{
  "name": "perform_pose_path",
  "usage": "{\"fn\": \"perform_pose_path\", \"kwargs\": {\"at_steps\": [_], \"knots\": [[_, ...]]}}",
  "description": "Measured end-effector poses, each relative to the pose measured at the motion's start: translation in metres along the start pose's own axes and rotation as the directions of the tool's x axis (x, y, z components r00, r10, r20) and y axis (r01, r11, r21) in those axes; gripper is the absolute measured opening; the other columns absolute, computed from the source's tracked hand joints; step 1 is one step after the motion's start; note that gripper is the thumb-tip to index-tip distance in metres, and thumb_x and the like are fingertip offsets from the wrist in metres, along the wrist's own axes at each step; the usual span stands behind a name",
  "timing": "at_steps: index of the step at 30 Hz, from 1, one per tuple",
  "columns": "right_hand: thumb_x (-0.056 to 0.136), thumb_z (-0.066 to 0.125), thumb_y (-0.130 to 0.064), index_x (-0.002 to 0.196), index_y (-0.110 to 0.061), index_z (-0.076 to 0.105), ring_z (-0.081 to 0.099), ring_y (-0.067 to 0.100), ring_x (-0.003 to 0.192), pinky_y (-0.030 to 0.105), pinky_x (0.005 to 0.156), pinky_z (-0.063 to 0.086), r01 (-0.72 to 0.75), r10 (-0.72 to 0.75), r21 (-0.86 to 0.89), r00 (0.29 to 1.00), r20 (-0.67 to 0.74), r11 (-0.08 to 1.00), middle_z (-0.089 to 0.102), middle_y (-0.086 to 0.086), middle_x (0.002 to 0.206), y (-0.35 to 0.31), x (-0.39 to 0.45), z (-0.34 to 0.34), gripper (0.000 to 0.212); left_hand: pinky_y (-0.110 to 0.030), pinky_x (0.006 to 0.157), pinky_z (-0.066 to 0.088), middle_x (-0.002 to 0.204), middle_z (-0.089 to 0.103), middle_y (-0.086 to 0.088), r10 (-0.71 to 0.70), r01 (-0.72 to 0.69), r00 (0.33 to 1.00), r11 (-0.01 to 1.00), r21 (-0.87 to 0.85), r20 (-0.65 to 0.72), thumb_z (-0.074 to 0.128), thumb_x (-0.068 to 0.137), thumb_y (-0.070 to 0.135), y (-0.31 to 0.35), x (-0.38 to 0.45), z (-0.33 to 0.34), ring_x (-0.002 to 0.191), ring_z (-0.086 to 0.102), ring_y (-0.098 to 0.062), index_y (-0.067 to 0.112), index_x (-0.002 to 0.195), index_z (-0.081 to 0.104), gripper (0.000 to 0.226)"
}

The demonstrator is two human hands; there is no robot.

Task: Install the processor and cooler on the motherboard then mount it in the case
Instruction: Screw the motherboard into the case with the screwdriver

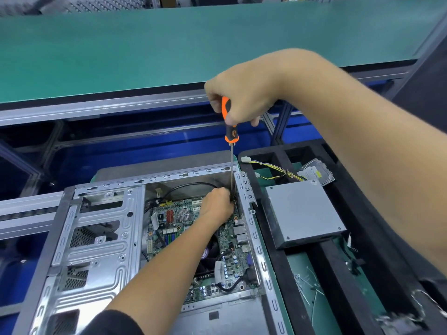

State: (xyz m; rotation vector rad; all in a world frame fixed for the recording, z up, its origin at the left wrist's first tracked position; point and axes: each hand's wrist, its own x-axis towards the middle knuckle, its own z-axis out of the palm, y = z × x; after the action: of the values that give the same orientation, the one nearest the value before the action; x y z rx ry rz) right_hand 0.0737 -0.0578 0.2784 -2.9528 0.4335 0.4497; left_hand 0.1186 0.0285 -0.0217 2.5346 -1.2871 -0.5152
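Note:
The green motherboard (180, 221) lies inside the open silver case (96, 240). The black cooler fan (210, 250) on the board is mostly hidden under my left forearm. My right hand (242, 97) grips the orange and black handle of a screwdriver (231, 134). Its long shaft stands upright and reaches down to the board's far right corner. My left hand (216, 205) is down at that corner, fingers curled around the lower end of the shaft. The tip and any screw are hidden behind my left hand.
A grey power supply (302, 211) with yellow and black wires (273, 169) sits in a black tray (290, 274) right of the case. A hard drive (316, 174) lies behind it. Loose small parts (307, 288) lie in the tray. A green bench (169, 44) runs across the back.

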Motion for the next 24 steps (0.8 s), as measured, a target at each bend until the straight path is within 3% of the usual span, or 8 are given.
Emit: {"fn": "perform_pose_path", "kwargs": {"at_steps": [3,8,11,14,17,19,22,24], "knots": [[0.083,0.056,-0.015,0.086,-0.021,0.065,0.069,0.007,0.059,0.025,0.058,0.043,0.03,-0.03,0.003,0.998,-0.059,1.0,0.065,-0.013,0.052,0.004,-0.004,-0.001,0.012,-0.035,0.06,0.043,0.088,0.065,-0.014,0.003,-0.003,1.0,1.0,0.004,0.001,0.061,0.086,0.019,0.001,0.0,-0.001,0.076,0.058,-0.034,0.006,0.081,0.06,0.014],[0.077,0.057,-0.014,0.075,-0.009,0.069,0.061,0.013,0.047,0.026,0.053,0.049,0.052,-0.053,-0.011,0.986,-0.158,0.999,0.063,-0.003,0.045,-0.002,-0.002,0.009,0.013,-0.034,0.057,0.04,0.082,0.062,-0.012,-0.006,0.006,1.0,1.0,0.003,0.003,0.061,0.087,0.018,0.002,-0.001,-0.002,0.068,0.05,-0.031,0.01,0.073,0.052,0.018],[0.081,0.053,-0.02,0.066,-0.003,0.063,0.048,0.01,0.033,0.022,0.045,0.039,0.022,-0.018,0.019,0.981,-0.191,1.0,0.059,0.002,0.041,0.001,0.001,0.012,0.025,-0.035,0.058,0.042,0.083,0.062,-0.012,-0.002,0.002,1.0,1.0,0.001,0.008,0.06,0.087,0.017,0.002,-0.002,-0.002,0.07,0.053,-0.032,0.01,0.074,0.052,0.017],[0.084,0.049,-0.023,0.058,-0.006,0.053,0.053,0.023,0.039,0.024,0.049,0.037,-0.04,0.05,0.059,0.981,-0.187,0.997,0.054,0.003,0.035,0.008,0.001,0.011,0.031,-0.035,0.058,0.043,0.082,0.062,-0.013,-0.001,0.001,1.0,1.0,-0.002,0.009,0.06,0.087,0.017,0.001,-0.001,-0.002,0.069,0.053,-0.032,0.009,0.073,0.052,0.018],[0.083,0.049,-0.023,0.054,-0.01,0.048,0.053,0.026,0.038,0.024,0.048,0.037,-0.06,0.066,0.036,0.976,-0.205,0.998,0.049,0.0,0.03,0.005,0.004,0.015,0.033,-0.036,0.058,0.044,0.081,0.062,-0.012,0.001,-0.001,1.0,1.0,-0.009,0.009,0.06,0.086,0.018,0.002,-0.001,-0.002,0.069,0.052,-0.031,0.009,0.073,0.053,0.017],[0.084,0.049,-0.025,0.062,-0.01,0.05,0.058,0.027,0.045,0.025,0.05,0.038,-0.051,0.053,0.016,0.98,-0.191,0.999,0.051,-0.004,0.032,0.0,0.005,0.015,0.027,-0.036,0.058,0.044,0.08,0.061,-0.012,0.004,-0.004,1.0,1.0,-0.008,0.008,0.06,0.086,0.018,0.002,-0.001,-0.002,0.069,0.052,-0.032,0.009,0.073,0.053,0.017],[0.084,0.053,-0.023,0.093,-0.016,0.054,0.066,0.016,0.051,0.026,0.052,0.04,0.009,-0.006,0.057,0.999,-0.052,0.998,0.068,-0.004,0.063,-0.007,-0.001,0.005,0.012,-0.036,0.057,0.042,0.079,0.059,-0.011,-0.002,0.002,1.0,1.0,-0.004,0.01,0.06,0.087,0.018,0.003,-0.002,-0.003,0.068,0.052,-0.031,0.01,0.072,0.05,0.019],[0.085,0.054,-0.017,0.097,-0.02,0.059,0.066,0.008,0.054,0.025,0.052,0.038,0.065,-0.065,0.024,0.998,-0.022,0.998,0.069,-0.005,0.073,-0.009,-0.005,0.0,0.014,-0.035,0.058,0.043,0.079,0.058,-0.01,-0.003,0.004,1.0,1.0,-0.002,0.01,0.061,0.087,0.019,0.003,-0.002,-0.003,0.068,0.052,-0.031,0.01,0.073,0.05,0.02]]}}
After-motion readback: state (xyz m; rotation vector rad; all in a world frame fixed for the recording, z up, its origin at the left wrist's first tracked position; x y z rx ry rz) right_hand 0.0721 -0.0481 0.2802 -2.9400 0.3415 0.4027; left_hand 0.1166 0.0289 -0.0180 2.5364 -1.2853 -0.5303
